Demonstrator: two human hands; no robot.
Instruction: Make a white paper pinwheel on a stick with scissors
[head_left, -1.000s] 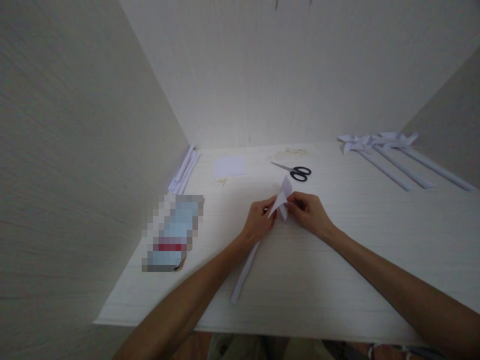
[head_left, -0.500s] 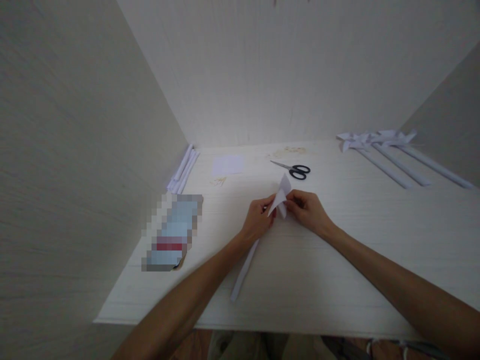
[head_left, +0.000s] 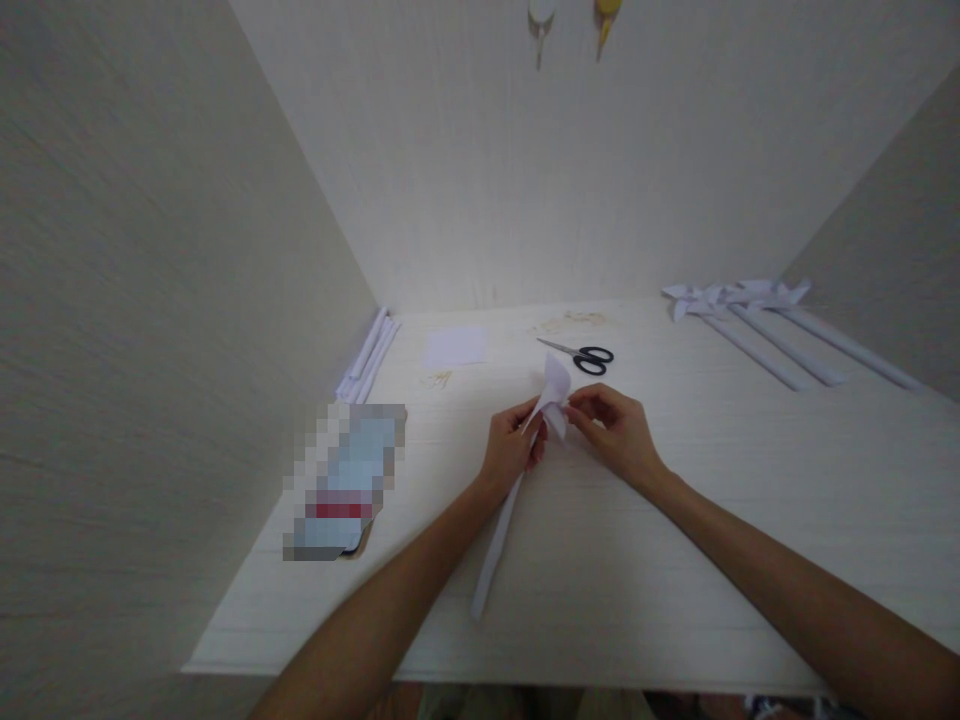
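Note:
My left hand (head_left: pixel 512 448) and my right hand (head_left: pixel 615 432) meet over the middle of the white table (head_left: pixel 675 540). Between their fingertips they pinch a folded white paper piece (head_left: pixel 553 392) that stands up above the fingers. A long rolled white paper stick (head_left: pixel 496 545) runs from under my left hand toward the table's near edge; its top end is hidden by that hand. How the paper piece joins the stick is hidden.
Black-handled scissors (head_left: pixel 581 354) lie just beyond the hands. A white paper square (head_left: pixel 455 347) and spare paper sticks (head_left: pixel 367 352) lie at the back left, finished paper pinwheels (head_left: pixel 757 315) at the back right. A blurred flat item (head_left: pixel 345 480) sits left. Walls enclose three sides.
Both hands have shifted slightly left and the paper piece has turned between the fingers. The view has tilted up, showing two objects hanging on the back wall.

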